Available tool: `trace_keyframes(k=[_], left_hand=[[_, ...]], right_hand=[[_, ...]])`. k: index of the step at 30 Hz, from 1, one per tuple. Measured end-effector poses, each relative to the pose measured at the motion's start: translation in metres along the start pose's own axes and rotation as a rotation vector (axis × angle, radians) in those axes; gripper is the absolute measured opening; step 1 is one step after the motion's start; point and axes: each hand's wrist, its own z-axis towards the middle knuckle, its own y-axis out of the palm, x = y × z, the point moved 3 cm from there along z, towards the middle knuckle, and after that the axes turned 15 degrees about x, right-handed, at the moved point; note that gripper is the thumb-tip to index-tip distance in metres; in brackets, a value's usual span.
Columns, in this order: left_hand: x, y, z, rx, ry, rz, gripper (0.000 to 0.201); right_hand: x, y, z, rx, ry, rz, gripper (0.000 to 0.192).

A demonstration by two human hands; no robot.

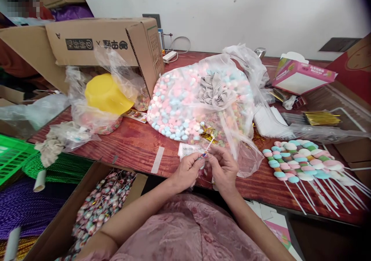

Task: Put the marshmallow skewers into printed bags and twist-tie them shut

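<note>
- Both hands pinch a thin white stick (209, 142): left hand (188, 171) and right hand (222, 167) clenched on it, above the surface (136, 145) edge.
- Risk: stick could snag the marshmallow bag (199, 99), because plastic drapes beside the fingers.

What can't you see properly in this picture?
- Head view: the small wrapped piece is mostly hidden by the left hand and right hand.
- The skewers have sticks cut off by the right edge.
- The cardboard box hides its contents behind crumpled plastic.
</note>
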Motion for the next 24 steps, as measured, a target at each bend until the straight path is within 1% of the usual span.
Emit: trace_keyframes(k=[1, 2, 3, 5, 6, 7, 8, 10, 12, 13, 14, 15, 16, 18, 19, 20, 21, 22, 23, 24], left_hand=[[0.0, -0.002, 0.002, -0.013, -0.045, -0.023, 0.041], [0.0, -0.003, 0.003, -0.034, -0.087, -0.046, 0.042], [0.001, -0.004, 0.004, -0.064, -0.122, -0.066, 0.043], [0.004, -0.006, 0.004, -0.148, -0.179, -0.096, 0.045], [0.006, -0.007, 0.004, -0.197, -0.2, -0.101, 0.045], [0.007, -0.007, 0.004, -0.251, -0.22, -0.1, 0.046], [0.009, -0.008, 0.004, -0.307, -0.242, -0.091, 0.047], [0.011, -0.009, 0.003, -0.421, -0.287, -0.051, 0.048], [0.013, -0.01, 0.001, -0.5, -0.301, 0.034, 0.049], [0.015, -0.011, 0.001, -0.516, -0.282, 0.107, 0.047], [0.016, -0.012, 0.0, -0.515, -0.227, 0.201, 0.044], [0.018, -0.013, -0.001, -0.499, -0.128, 0.315, 0.039], [0.021, -0.013, -0.002, -0.468, 0.013, 0.438, 0.034], [0.025, -0.012, -0.004, -0.379, 0.339, 0.655, 0.026], [0.026, -0.01, -0.006, -0.334, 0.478, 0.726, 0.023], [0.026, -0.009, -0.007, -0.298, 0.578, 0.769, 0.021], [0.025, -0.009, -0.008, -0.268, 0.634, 0.787, 0.021], [0.024, -0.009, -0.007, -0.245, 0.653, 0.785, 0.021], [0.023, -0.009, -0.005, -0.229, 0.641, 0.765, 0.022], [0.023, -0.01, -0.002, -0.218, 0.6, 0.725, 0.023]], right_hand=[[0.0, -0.004, 0.006, -0.056, -0.1, -0.019, 0.032], [-0.002, -0.009, 0.011, -0.141, -0.242, -0.047, 0.04], [-0.005, -0.013, 0.017, -0.256, -0.41, -0.086, 0.044], [-0.011, -0.02, 0.025, -0.496, -0.711, -0.174, 0.046], [-0.013, -0.023, 0.028, -0.596, -0.817, -0.216, 0.044], [-0.015, -0.025, 0.031, -0.671, -0.892, -0.246, 0.042], [-0.017, -0.027, 0.034, -0.715, -0.942, -0.256, 0.04], [-0.023, -0.028, 0.036, -0.733, -1.003, -0.216, 0.033], [-0.027, -0.028, 0.036, -0.715, -1.025, -0.182, 0.026], [-0.028, -0.027, 0.035, -0.715, -1.017, -0.192, 0.023], [-0.028, -0.025, 0.034, -0.723, -0.993, -0.22, 0.022], [-0.026, -0.023, 0.033, -0.737, -0.953, -0.259, 0.021], [-0.023, -0.02, 0.032, -0.752, -0.902, -0.297, 0.021], [-0.015, -0.016, 0.029, -0.796, -0.787, -0.353, 0.021], [-0.011, -0.014, 0.029, -0.825, -0.724, -0.363, 0.022], [-0.007, -0.013, 0.028, -0.852, -0.657, -0.361, 0.023], [-0.005, -0.012, 0.028, -0.873, -0.596, -0.359, 0.024], [-0.003, -0.012, 0.028, -0.873, -0.559, -0.363, 0.025], [-0.004, -0.013, 0.029, -0.844, -0.558, -0.373, 0.025], [-0.006, -0.015, 0.03, -0.788, -0.593, -0.389, 0.024]])
